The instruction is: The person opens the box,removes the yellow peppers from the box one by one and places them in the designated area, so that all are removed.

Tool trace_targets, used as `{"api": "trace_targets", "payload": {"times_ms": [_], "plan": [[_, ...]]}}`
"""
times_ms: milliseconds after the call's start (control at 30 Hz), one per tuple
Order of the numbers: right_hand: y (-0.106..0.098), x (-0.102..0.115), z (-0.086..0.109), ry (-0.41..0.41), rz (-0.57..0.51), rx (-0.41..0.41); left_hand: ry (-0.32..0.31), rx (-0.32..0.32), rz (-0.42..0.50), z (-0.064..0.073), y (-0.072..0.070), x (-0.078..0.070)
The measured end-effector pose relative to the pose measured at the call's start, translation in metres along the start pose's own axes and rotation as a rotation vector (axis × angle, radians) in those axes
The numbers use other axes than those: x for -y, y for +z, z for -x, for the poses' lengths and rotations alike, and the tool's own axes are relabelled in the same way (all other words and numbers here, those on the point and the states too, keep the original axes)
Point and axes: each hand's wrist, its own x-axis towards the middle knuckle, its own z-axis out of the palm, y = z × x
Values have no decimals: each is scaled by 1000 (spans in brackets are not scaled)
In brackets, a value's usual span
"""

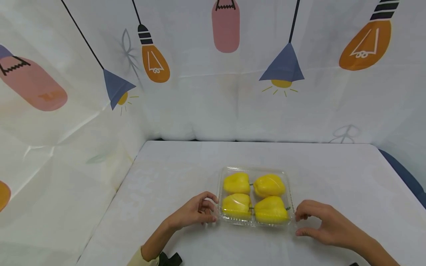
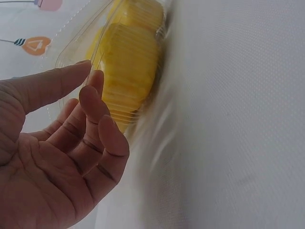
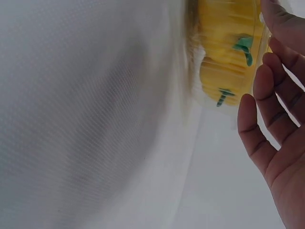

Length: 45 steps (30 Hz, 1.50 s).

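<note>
Grips both apart: left hand (image 1: 194, 210), fingers loosely bent, at clear container's (image 1: 253, 169) left edge; right hand (image 1: 321, 222) at its right; contact I can't settle. Container, yellow peppers (image 1: 236, 183) inside, lies on white worktop (image 1: 179, 168); lamp-print curtain (image 1: 206, 105) beyond it.

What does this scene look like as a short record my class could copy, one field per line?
Container: clear plastic box on a white table
Contents: four yellow peppers, two rows of two
Stems: green stems, two visible from the right wrist
Left hand: at the box's left edge, fingers bent; firm grip unclear
Right hand: at the box's right edge, near corner; firm grip unclear
Backdrop: white sheet with printed lamps and bulbs
</note>
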Motion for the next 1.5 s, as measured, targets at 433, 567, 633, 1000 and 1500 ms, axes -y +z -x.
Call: {"api": "trace_targets", "payload": {"times_ms": [433,567,633,1000,1500], "plan": [[3,4,2,-77,2,-29,3,16,-2,-2,-1,3],[2,4,3,-87,46,-30,7,19,-3,-2,-1,2],[3,4,3,-100,42,-31,7,16,-7,-2,-1,2],[2,9,-4,-72,124,-58,-8,2,-19,-2,1,-2],[4,4,-9,-45,-141,-71,-8,-12,-45,0,2,-3]]}}
